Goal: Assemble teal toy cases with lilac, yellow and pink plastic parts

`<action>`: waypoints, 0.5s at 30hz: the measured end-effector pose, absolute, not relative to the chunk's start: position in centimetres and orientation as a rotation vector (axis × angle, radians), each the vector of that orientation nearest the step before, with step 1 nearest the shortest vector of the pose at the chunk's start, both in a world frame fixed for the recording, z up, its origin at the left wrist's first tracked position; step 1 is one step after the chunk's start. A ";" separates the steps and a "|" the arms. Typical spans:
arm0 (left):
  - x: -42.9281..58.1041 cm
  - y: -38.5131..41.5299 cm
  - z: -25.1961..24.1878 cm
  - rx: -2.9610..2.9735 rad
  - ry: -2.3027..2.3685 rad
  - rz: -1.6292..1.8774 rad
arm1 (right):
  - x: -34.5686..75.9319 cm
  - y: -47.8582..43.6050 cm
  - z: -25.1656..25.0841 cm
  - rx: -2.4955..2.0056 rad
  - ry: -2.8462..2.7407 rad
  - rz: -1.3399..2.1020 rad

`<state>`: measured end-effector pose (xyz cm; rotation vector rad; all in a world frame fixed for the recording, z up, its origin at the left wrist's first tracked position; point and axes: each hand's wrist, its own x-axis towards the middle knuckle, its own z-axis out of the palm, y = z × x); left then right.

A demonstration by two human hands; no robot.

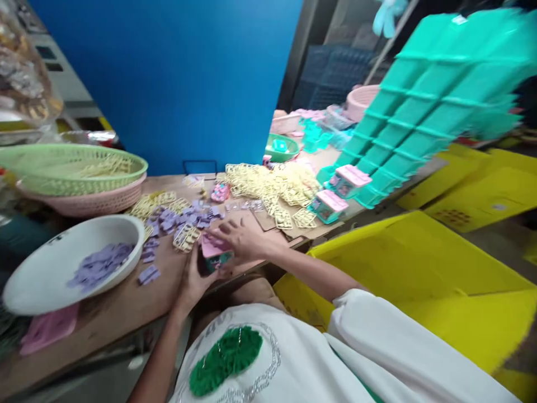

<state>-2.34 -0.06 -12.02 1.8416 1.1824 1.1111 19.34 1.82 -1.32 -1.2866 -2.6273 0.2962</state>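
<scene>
Near the front edge of the table, both my hands are on a small toy house (217, 262) with a pink roof and a teal, printed body. My left hand (195, 280) is wrapped round its left and lower side. From the right, my right hand (243, 240) lies over the roof with its fingers around the far side. Just left of the house lies a cream lattice piece (187, 238), next to a scatter of purple plastic pieces (168, 221). Two similar toy houses (329, 205) stand to the right.
A white bowl (31, 288) with purple pieces stands at left, before stacked green (54, 182) and pink baskets (84, 206). Cream lattice pieces (272, 182) are heaped at the back below a blue panel (176, 84). Teal stacked trays (444, 84) lean at right, above yellow boxes (419, 257).
</scene>
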 end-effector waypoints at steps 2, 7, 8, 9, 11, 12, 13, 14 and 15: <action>-2.7 0.6 -13.2 1.839 1.195 1.052 | 21.4 0.1 -1.4 -1.301 -2.566 0.311; -2.8 1.3 -14.7 1.800 1.138 1.183 | 30.4 -3.1 1.9 -1.540 -2.018 0.133; -2.9 1.4 -14.8 1.802 1.135 1.196 | 33.1 -3.5 3.1 -1.636 -1.889 0.085; -3.0 1.4 -14.9 1.811 1.137 1.186 | 35.8 -3.9 4.4 -1.758 -1.757 0.004; -3.3 1.7 -15.0 1.838 1.149 1.141 | 41.0 -4.5 6.8 -2.007 -1.541 -0.199; -3.4 1.8 -15.0 1.853 1.158 1.131 | 43.2 -4.7 7.6 -2.101 -1.463 -0.276; -3.5 1.9 -15.0 1.876 1.167 1.125 | 45.2 -4.9 8.0 -2.172 -1.406 -0.334; -3.5 1.9 -15.0 1.900 1.173 1.134 | 46.7 -4.9 8.2 -2.223 -1.370 -0.373; -3.5 2.0 -15.0 1.923 1.178 1.155 | 48.0 -4.9 8.0 -2.255 -1.351 -0.407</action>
